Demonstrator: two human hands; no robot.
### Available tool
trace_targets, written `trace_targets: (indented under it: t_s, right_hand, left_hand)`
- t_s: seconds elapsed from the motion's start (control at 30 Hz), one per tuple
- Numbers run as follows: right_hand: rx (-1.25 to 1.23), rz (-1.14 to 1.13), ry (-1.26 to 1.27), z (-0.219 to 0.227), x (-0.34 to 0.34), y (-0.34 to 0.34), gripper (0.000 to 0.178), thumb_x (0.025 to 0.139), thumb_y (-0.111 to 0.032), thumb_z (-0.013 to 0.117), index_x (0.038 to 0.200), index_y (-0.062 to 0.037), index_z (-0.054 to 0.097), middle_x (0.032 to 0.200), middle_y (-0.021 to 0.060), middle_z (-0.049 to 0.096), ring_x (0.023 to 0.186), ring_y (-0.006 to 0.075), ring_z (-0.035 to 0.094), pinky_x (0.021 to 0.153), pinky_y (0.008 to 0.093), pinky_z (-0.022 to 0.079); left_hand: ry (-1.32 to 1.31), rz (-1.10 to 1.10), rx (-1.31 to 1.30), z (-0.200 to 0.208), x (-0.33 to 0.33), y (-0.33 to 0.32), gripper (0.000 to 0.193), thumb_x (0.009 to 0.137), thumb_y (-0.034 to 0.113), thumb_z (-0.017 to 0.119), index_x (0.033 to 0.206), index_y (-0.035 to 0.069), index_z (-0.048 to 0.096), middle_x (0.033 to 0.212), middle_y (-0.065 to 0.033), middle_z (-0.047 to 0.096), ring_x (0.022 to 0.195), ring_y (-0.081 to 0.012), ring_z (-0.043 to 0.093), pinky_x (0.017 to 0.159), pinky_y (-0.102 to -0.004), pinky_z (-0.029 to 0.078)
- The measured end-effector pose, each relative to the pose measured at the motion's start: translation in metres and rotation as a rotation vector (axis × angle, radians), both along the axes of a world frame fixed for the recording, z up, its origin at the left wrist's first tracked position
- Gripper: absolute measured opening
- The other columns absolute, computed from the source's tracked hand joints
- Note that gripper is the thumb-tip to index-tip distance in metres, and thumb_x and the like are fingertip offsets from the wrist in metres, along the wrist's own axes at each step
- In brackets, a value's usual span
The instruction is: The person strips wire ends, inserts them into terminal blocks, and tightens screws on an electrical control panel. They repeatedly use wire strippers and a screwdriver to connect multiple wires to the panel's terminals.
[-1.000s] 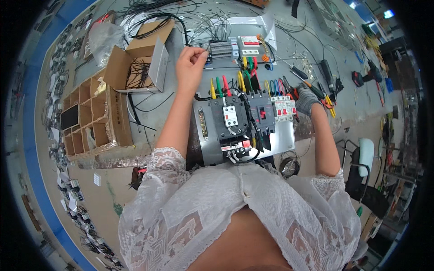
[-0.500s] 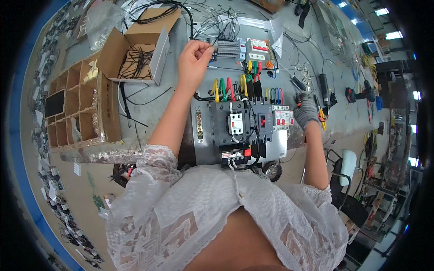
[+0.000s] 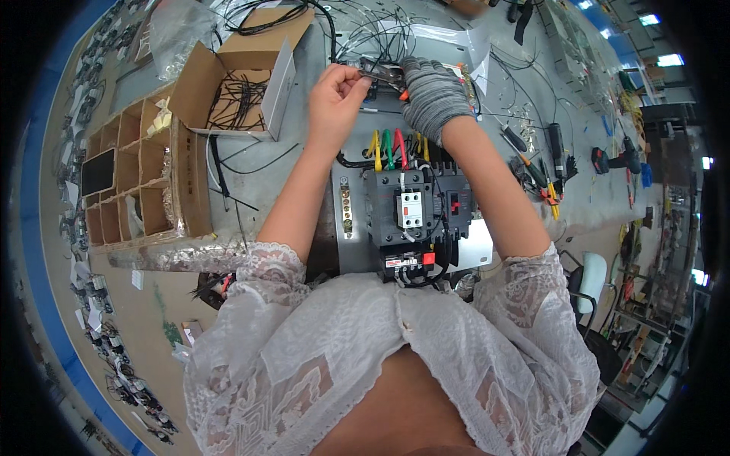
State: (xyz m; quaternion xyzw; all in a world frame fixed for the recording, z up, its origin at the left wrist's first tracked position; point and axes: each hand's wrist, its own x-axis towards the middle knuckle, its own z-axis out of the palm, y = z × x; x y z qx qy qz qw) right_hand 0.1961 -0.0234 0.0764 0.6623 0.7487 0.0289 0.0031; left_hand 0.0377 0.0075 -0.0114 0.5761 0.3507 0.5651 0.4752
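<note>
Thumb and forefinger of my bare left hand [image 3: 334,106] are pinched together beside the jaws of a small pair of pliers, on what looks like a thin dark wire. My right hand [image 3: 437,95], in a grey knitted glove, is closed round the pliers [image 3: 391,77], whose orange grip shows below the fingers. Both hands are over the far part of a wired electrical panel, covering most of its terminal strip. Nearer me on the metal plate [image 3: 350,247] sit a black contactor [image 3: 385,210] and a dark circuit breaker [image 3: 457,204], with yellow, green and red cables [image 3: 388,149] behind.
To the left stands an open cardboard box [image 3: 278,91] of short black wires, beside a divided carton [image 3: 190,182]. Black cable [image 3: 266,29] lies coiled at the back. Screwdrivers [image 3: 556,144], orange-handled tools [image 3: 550,199] and a power drill [image 3: 625,158] lie to the right.
My right hand has come from the right side of the bench to my left hand, bringing the pliers. My left hand stays near the terminal strip, still pinching.
</note>
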Motion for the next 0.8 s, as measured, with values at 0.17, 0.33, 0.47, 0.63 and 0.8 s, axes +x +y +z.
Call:
trace_targets:
  t_s: [0.17,0.33,0.47,0.63,0.8]
  right_hand:
    - [-0.028,0.023,0.006,0.005,-0.013,0.004,0.052,0.068,-0.013,0.067,0.116,-0.0032,0.052,0.104,0.0191,0.061,0.103,0.0345,0.057,0.092,0.0421,0.045]
    - [-0.078,0.019,-0.062,0.004,-0.012,0.005,0.053,0.072,-0.02,0.065,0.121,-0.0029,0.052,0.111,0.0187,0.06,0.105,0.0316,0.057,0.093,0.0424,0.044]
    - [-0.061,0.026,-0.04,0.004,-0.013,0.005,0.054,0.072,-0.02,0.065,0.121,-0.0027,0.051,0.112,0.0188,0.06,0.106,0.0317,0.057,0.094,0.0423,0.044]
    - [-0.073,0.024,-0.024,0.002,-0.012,0.007,0.053,0.072,-0.02,0.065,0.12,-0.0028,0.051,0.113,0.0185,0.06,0.107,0.0319,0.057,0.095,0.0424,0.043]
    - [-0.12,0.027,0.019,0.002,-0.008,0.009,0.049,0.073,-0.02,0.064,0.117,-0.0027,0.053,0.107,0.0189,0.063,0.102,0.0336,0.06,0.09,0.0418,0.047]
  left_hand:
    - [0.014,-0.011,-0.016,-0.002,-0.002,0.0,0.007,0.085,0.001,0.062,0.091,-0.003,0.062,0.083,0.0024,0.051,0.068,-0.0024,0.043,0.061,-0.018,0.036]
    - [0.046,-0.018,0.003,0.005,-0.002,-0.003,0.007,0.083,0.0,0.062,0.09,-0.002,0.062,0.085,0.0014,0.052,0.069,-0.0034,0.044,0.062,-0.0186,0.036]
    - [0.042,-0.031,0.022,0.005,-0.003,-0.003,0.007,0.083,0.0,0.062,0.09,-0.002,0.062,0.086,0.001,0.052,0.069,-0.0038,0.044,0.062,-0.0187,0.036]
    - [0.044,-0.045,0.033,0.007,-0.004,-0.003,0.007,0.084,0.002,0.063,0.089,-0.002,0.063,0.084,0.0015,0.05,0.069,-0.0043,0.043,0.062,-0.0191,0.035]
    - [0.075,-0.042,0.035,0.016,-0.006,-0.008,0.009,0.084,0.007,0.064,0.087,-0.001,0.062,0.08,0.0023,0.048,0.067,-0.005,0.041,0.061,-0.0203,0.035]
